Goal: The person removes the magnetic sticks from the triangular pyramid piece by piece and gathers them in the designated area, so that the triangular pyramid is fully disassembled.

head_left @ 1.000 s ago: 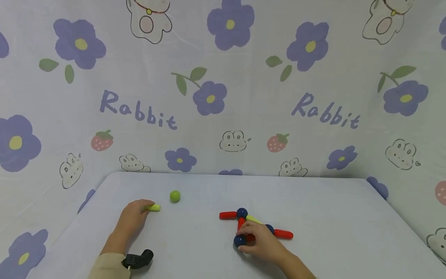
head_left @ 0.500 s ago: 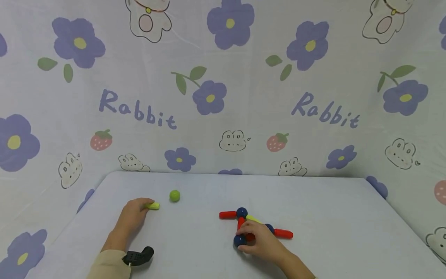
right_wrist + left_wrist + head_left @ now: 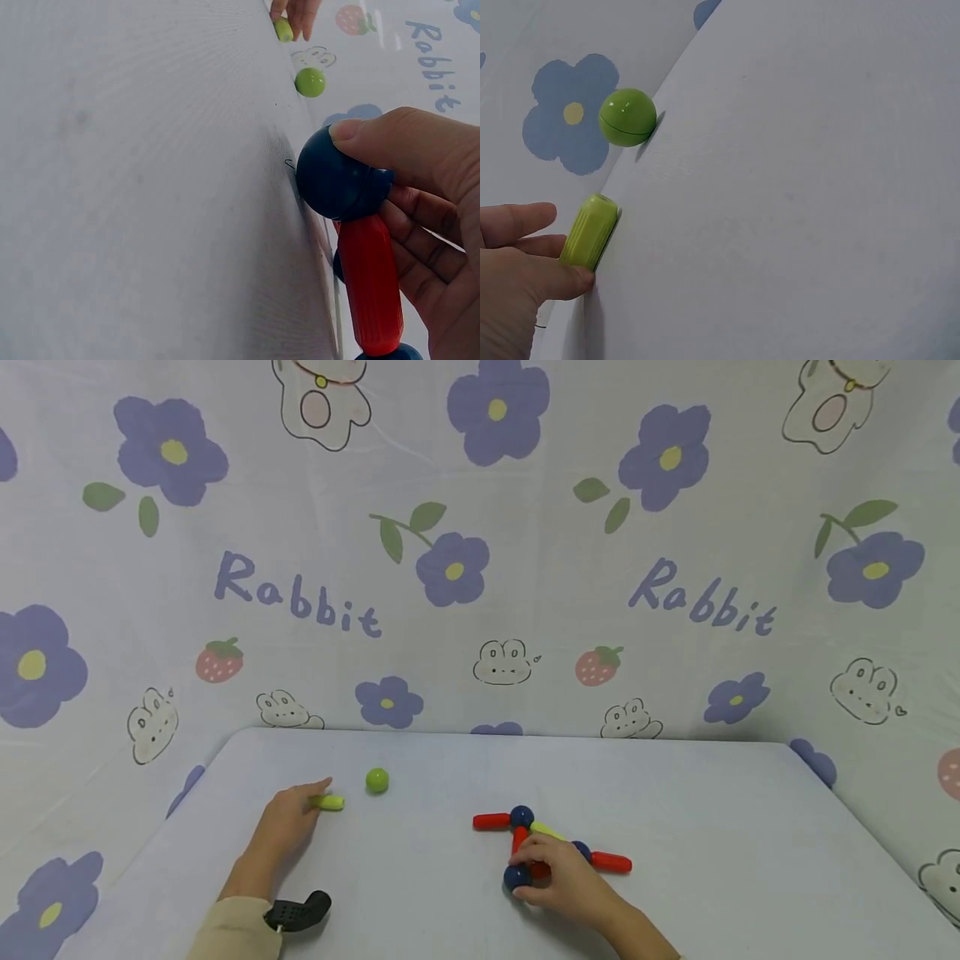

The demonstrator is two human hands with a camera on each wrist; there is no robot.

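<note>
My left hand (image 3: 288, 818) is at the table's left, its thumb and a finger at the sides of a yellow-green magnetic rod (image 3: 591, 232) lying on the tabletop. The index finger is raised off the rod. Beyond it sits a green ball (image 3: 377, 780), untouched. My right hand (image 3: 566, 877) holds a dark blue ball (image 3: 334, 176), thumb on top. This ball is the near corner of a joined shape with a far blue ball (image 3: 521, 817), a right blue ball (image 3: 581, 851), a yellow-green rod (image 3: 547, 832) and several red rods (image 3: 611, 862). My right hand hides part of the shape.
All pieces lie on a white table (image 3: 712, 810). Behind it hangs a printed cloth (image 3: 540, 610) with flowers and rabbits. A black wrist device (image 3: 300, 913) is strapped at my left sleeve (image 3: 236, 931).
My left index finger has lifted and straightened away from the yellow-green rod. The rod itself has hardly moved. My right hand and the joined shape have stayed still.
</note>
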